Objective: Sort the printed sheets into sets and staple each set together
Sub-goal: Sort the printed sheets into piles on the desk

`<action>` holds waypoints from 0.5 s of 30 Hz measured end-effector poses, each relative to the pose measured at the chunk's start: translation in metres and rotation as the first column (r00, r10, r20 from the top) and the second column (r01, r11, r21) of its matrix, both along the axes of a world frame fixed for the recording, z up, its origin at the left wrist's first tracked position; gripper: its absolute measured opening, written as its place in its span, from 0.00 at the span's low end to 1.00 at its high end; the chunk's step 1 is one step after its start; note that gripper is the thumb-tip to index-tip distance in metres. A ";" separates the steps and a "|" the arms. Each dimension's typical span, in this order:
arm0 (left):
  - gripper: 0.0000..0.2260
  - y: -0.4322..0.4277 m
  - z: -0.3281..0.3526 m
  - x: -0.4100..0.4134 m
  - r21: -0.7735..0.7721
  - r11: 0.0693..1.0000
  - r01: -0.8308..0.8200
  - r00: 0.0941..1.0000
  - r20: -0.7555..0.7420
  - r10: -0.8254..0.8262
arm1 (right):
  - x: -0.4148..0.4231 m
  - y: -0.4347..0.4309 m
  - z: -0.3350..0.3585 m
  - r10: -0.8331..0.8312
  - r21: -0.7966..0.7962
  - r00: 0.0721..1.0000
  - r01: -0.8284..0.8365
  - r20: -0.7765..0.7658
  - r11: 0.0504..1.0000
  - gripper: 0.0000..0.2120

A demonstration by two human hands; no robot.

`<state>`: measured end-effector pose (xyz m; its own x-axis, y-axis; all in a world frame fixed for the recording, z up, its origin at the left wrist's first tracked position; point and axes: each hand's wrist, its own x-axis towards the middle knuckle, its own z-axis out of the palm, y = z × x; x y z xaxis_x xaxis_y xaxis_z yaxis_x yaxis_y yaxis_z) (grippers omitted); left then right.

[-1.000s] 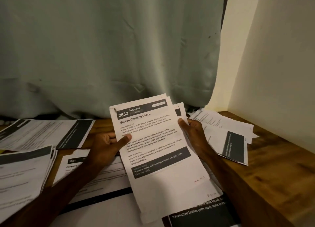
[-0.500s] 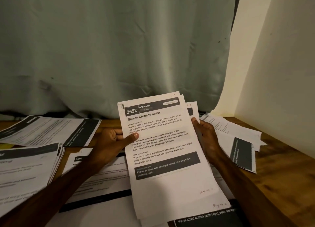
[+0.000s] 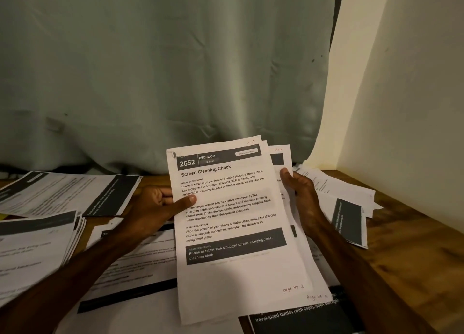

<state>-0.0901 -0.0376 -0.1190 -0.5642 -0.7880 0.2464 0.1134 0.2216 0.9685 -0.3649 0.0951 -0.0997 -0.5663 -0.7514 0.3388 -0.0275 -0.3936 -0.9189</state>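
Observation:
I hold a small set of printed sheets (image 3: 233, 223) upright above the desk. The top sheet reads "2652 Bedroom, Screen Cleaning Check" and is marked "page no 1" by hand; a staple sits at its top left corner. A second sheet shows behind it, shifted right. My left hand (image 3: 155, 208) grips the left edge, thumb on the front. My right hand (image 3: 301, 195) holds the right edge, thumb on the front. No stapler is in view.
Loose printed sheets cover the wooden desk (image 3: 414, 253): a stack at the left (image 3: 32, 246), a sheet at the back left (image 3: 70, 193), a pile at the back right (image 3: 346, 200), more under my arms. A grey-green curtain (image 3: 163, 70) hangs behind, a cream wall (image 3: 414, 107) at the right.
The set has shifted a little to the right and up in view while the camera moved. Both hands keep the same grip on the sheets.

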 end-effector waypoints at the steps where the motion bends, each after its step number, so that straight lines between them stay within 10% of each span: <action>1: 0.10 0.000 0.000 0.000 0.002 1.000 0.006 1.000 0.003 -0.006 | 0.000 0.000 0.000 0.001 0.001 1.000 -0.001 -0.002 1.000 0.21; 15: 0.13 0.007 0.000 -0.006 0.079 0.997 -0.009 0.998 -0.055 0.013 | -0.002 -0.002 -0.004 0.146 0.090 0.989 -0.149 0.038 0.985 0.21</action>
<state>-0.0958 -0.0302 -0.1189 -0.5425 -0.8124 0.2137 0.1651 0.1463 0.9754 -0.3665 0.0929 -0.1041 -0.4564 -0.8545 0.2479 0.0536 -0.3045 -0.9510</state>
